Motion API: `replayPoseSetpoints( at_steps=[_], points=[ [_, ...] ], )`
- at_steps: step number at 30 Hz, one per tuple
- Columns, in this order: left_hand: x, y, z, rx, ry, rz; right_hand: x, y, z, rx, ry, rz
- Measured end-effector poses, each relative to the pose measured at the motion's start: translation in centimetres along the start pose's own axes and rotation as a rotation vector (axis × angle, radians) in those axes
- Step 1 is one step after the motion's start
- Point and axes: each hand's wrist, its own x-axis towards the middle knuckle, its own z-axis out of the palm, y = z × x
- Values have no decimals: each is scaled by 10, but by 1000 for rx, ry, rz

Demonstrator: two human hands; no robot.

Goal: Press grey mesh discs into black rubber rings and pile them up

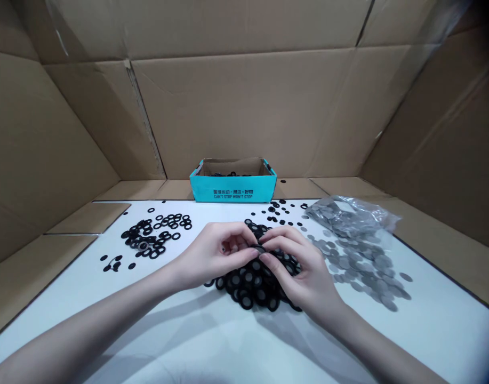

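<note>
My left hand [216, 253] and my right hand [298, 266] meet over a heap of black rings with grey discs in them [254, 288]. The fingertips of both hands pinch one black ring [259, 248] between them, just above the heap. Both hands are closed in a pinch. To the left lies a loose scatter of empty black rubber rings [156, 234]. To the right, grey round discs [360, 261] spill out of a clear plastic bag [348, 213].
A small teal cardboard box [233, 188] stands open at the back of the white tabletop [212, 336], with black parts inside. Tall brown cardboard walls [244, 106] enclose the work area on the left, back and right. A few stray rings lie near the box.
</note>
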Motion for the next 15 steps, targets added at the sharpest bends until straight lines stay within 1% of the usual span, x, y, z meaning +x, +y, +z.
replayPoseSetpoints(
  at_steps=[3, 8, 15],
  points=[
    [0, 1, 0, 28, -19, -1, 0, 0, 0, -10, 2, -2],
    [0, 1, -3, 113, -16, 65, -1, 2, 1, -14, -12, -9],
    [-2, 1, -2, 176, -28, 46, -2, 4, 1, -15, -41, 6]
  ],
)
